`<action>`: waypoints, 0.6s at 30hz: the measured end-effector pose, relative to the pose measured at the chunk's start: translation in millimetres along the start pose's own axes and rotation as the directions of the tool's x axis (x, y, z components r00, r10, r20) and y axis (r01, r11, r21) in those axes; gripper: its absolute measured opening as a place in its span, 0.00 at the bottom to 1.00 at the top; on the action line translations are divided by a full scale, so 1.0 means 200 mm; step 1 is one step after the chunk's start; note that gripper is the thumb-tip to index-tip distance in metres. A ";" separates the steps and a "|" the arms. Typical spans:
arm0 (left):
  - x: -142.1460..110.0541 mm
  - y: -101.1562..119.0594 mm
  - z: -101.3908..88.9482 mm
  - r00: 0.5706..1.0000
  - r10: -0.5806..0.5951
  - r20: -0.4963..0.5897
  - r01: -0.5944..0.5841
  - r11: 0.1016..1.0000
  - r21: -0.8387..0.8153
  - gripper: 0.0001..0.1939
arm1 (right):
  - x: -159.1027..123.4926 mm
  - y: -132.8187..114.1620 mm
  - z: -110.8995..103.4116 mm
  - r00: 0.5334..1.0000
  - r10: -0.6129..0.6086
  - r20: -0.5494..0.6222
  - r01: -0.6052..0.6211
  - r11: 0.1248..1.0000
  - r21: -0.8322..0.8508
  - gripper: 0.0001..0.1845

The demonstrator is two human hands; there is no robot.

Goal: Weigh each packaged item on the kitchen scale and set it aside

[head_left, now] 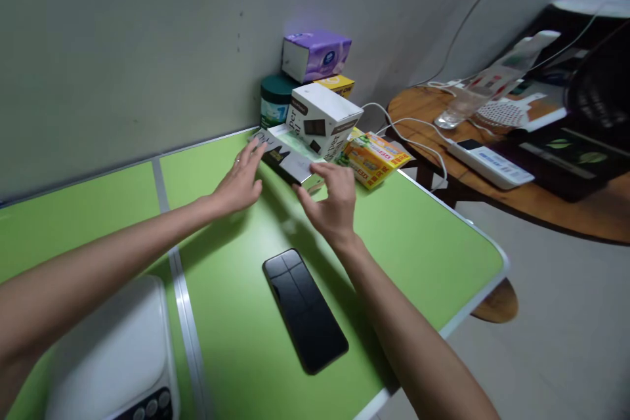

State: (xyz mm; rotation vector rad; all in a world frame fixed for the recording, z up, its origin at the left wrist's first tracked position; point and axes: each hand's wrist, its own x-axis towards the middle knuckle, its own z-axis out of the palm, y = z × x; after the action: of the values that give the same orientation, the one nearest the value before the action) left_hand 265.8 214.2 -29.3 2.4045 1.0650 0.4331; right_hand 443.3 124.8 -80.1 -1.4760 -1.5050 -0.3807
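Note:
A flat box (289,161) in black and silver-white lies at the back of the green table. My left hand (240,180) reaches its left end, fingers stretched out and their tips at the box's edge. At the right end, my right hand (333,200) has its thumb and bent fingers about the corner. Behind the flat box, a white box (322,118) with brown labels rests on a pale green item, partly hidden. A yellow and orange box (377,157) lies to its right. Nearer me, a black smartphone (305,312) lies face up on the table.
Against the wall are a green-lidded tub (274,102) and a purple tissue box (317,56) atop a yellow box (337,84). A white device (113,348) sits front left. The wooden table (418,105) at right holds a power strip (489,164), cables and a clear bottle (457,108).

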 end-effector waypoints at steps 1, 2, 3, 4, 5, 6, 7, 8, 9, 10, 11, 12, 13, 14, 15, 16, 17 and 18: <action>-0.02 -0.02 -0.01 0.999 -0.029 0.017 0.030 1.000 -0.008 0.41 | -0.03 -0.03 0.01 0.999 -0.022 0.032 0.022 1.000 -0.001 0.17; -0.04 -0.04 -0.01 0.995 -0.083 0.048 0.084 0.996 -0.027 0.42 | -0.07 -0.06 0.03 0.997 -0.029 0.066 0.030 1.000 -0.005 0.16; -0.06 -0.05 0.00 0.984 -0.152 0.091 0.157 0.986 -0.055 0.42 | -0.11 -0.08 0.05 0.995 -0.025 0.101 0.027 1.000 -0.016 0.16; -0.07 -0.06 0.02 0.967 -0.215 0.139 0.227 0.971 -0.078 0.42 | -0.14 -0.09 0.06 0.991 -0.013 0.133 0.017 0.999 -0.032 0.15; -0.09 -0.06 0.04 0.948 -0.257 0.188 0.277 0.956 -0.094 0.42 | -0.17 -0.10 0.08 0.987 0.004 0.162 0.005 0.999 -0.054 0.14; -0.10 -0.06 0.07 0.934 -0.272 0.230 0.301 0.948 -0.104 0.42 | -0.19 -0.10 0.09 0.982 0.021 0.185 -0.006 0.997 -0.077 0.12; -0.11 -0.05 0.09 0.928 -0.265 0.262 0.302 0.947 -0.110 0.41 | -0.20 -0.10 0.09 0.979 0.036 0.200 -0.017 0.995 -0.099 0.10; -0.13 -0.04 0.11 0.927 -0.246 0.284 0.287 0.951 -0.112 0.41 | -0.19 -0.09 0.08 0.978 0.054 0.202 -0.030 0.992 -0.121 0.10; -0.14 -0.03 0.12 0.928 -0.225 0.297 0.269 0.956 -0.116 0.40 | -0.18 -0.07 0.07 0.979 0.076 0.191 -0.048 0.988 -0.148 0.11; -0.15 -0.02 0.12 0.928 -0.210 0.307 0.257 0.958 -0.123 0.40 | -0.16 -0.05 0.05 0.980 0.110 0.168 -0.079 0.981 -0.180 0.13; -0.16 -0.01 0.11 0.928 -0.201 0.314 0.252 0.959 -0.130 0.40 | -0.12 -0.02 0.04 0.978 0.155 0.140 -0.123 0.968 -0.218 0.17; -0.18 -0.01 0.09 0.928 -0.195 0.318 0.246 0.960 -0.130 0.40 | -0.08 0.01 0.03 0.969 0.215 0.118 -0.178 0.949 -0.260 0.21; -0.19 0.00 0.06 0.929 -0.191 0.316 0.239 0.963 -0.122 0.40 | -0.04 0.04 0.02 0.951 0.287 0.115 -0.242 0.922 -0.303 0.26; -0.20 0.00 0.03 0.932 -0.190 0.310 0.233 0.967 -0.107 0.40 | 0.01 0.06 0.01 0.921 0.365 0.136 -0.303 0.891 -0.339 0.30; -0.22 0.00 0.00 0.935 -0.190 0.301 0.226 0.970 -0.089 0.39 | 0.05 0.09 0.01 0.884 0.434 0.174 -0.352 0.862 -0.364 0.30; -0.24 -0.01 -0.04 0.937 -0.189 0.292 0.218 0.974 -0.069 0.38 | 0.09 0.11 0.01 0.847 0.483 0.221 -0.383 0.844 -0.377 0.29; -0.26 -0.01 -0.07 0.940 -0.188 0.284 0.210 0.976 -0.049 0.38 | 0.12 0.11 0.01 0.821 0.507 0.263 -0.396 0.837 -0.378 0.26; -0.28 -0.02 -0.11 0.944 -0.182 0.274 0.199 0.980 -0.033 0.37 | 0.15 0.11 0.00 0.815 0.497 0.297 -0.384 0.848 -0.365 0.22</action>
State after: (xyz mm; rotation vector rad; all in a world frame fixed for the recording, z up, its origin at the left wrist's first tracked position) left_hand 216.2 180.3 -17.9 2.2026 1.1276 0.0656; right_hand 468.8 147.9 -66.6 -2.1816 -1.3651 -0.0199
